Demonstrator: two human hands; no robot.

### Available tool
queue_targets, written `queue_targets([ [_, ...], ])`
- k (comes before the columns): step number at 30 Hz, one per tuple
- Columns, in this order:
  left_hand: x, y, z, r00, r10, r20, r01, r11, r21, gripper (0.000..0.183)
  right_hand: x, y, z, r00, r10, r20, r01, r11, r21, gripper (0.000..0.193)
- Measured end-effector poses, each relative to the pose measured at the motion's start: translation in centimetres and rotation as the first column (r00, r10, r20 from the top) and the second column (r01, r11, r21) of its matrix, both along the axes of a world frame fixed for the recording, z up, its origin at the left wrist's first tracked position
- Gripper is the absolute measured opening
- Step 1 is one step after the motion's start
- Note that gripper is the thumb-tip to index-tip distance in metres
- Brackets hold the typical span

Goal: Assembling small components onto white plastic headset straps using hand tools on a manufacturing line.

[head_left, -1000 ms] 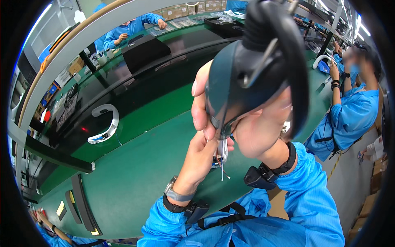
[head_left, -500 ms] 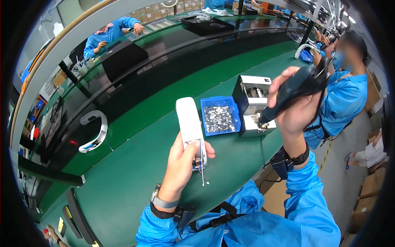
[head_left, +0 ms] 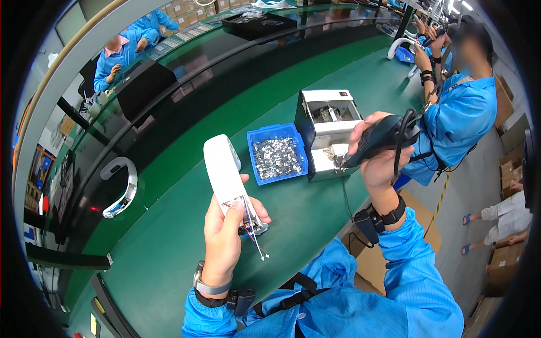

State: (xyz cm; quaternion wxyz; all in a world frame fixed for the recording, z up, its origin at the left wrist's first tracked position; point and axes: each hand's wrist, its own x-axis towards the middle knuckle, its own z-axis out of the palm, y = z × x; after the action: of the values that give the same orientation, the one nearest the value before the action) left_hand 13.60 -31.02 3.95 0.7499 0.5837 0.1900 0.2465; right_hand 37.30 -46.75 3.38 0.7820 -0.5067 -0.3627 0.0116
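My left hand (head_left: 221,239) is closed around a white curved plastic housing (head_left: 217,163), thumb pressed on its open lower end. Thin wires (head_left: 257,243) with small white connectors dangle from that end. My right hand (head_left: 380,166) grips a dark electric screwdriver (head_left: 384,138), its cord looping at the back. The driver's tip points down at the front of a box-shaped screw feeder (head_left: 332,128); whether a screw sits on it is too small to tell. Between the housing and the feeder stands a blue bin (head_left: 257,135) full of small metallic parts.
Another white curved housing (head_left: 128,188) lies on the green table at left. Dark curved strips (head_left: 110,304) are at the lower left. A co-worker in blue (head_left: 465,118) stands close on the right. Across the dark conveyor (head_left: 200,98), others sit near a black box (head_left: 143,93).
The view has shifted, so the table's things appear further left. My left hand and the housing have moved slightly left of the blue bin. The screwdriver tip stays at the feeder's front.
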Motion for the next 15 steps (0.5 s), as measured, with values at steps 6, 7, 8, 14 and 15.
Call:
queue_targets([
  [6,-0.1,0.1,-0.1,1.000,-0.018,0.011,0.018,1.000,0.015,0.045,0.8,0.6,-0.3,0.996,0.028,0.088,-0.032,0.999,0.037,0.090],
  [7,-0.1,0.2,-0.1,1.000,-0.016,0.010,0.015,1.000,0.014,0.045,0.9,0.6,-0.4,0.995,0.034,0.091,-0.036,0.999,0.023,0.090],
  [8,-0.1,0.2,-0.2,1.000,-0.018,0.013,0.018,1.000,0.012,0.046,1.0,0.6,-0.4,0.995,0.039,0.095,-0.040,0.999,0.009,0.090],
  [14,-0.5,0.6,-0.3,0.995,-0.069,0.068,0.071,0.997,-0.032,0.044,0.8,0.6,0.4,1.000,-0.006,-0.018,0.005,0.999,-0.039,0.102],
  [15,-0.4,0.6,-0.4,0.996,-0.067,0.055,0.068,0.998,-0.008,0.045,0.8,0.6,0.3,1.000,-0.003,-0.014,0.002,0.999,-0.040,0.102],
])
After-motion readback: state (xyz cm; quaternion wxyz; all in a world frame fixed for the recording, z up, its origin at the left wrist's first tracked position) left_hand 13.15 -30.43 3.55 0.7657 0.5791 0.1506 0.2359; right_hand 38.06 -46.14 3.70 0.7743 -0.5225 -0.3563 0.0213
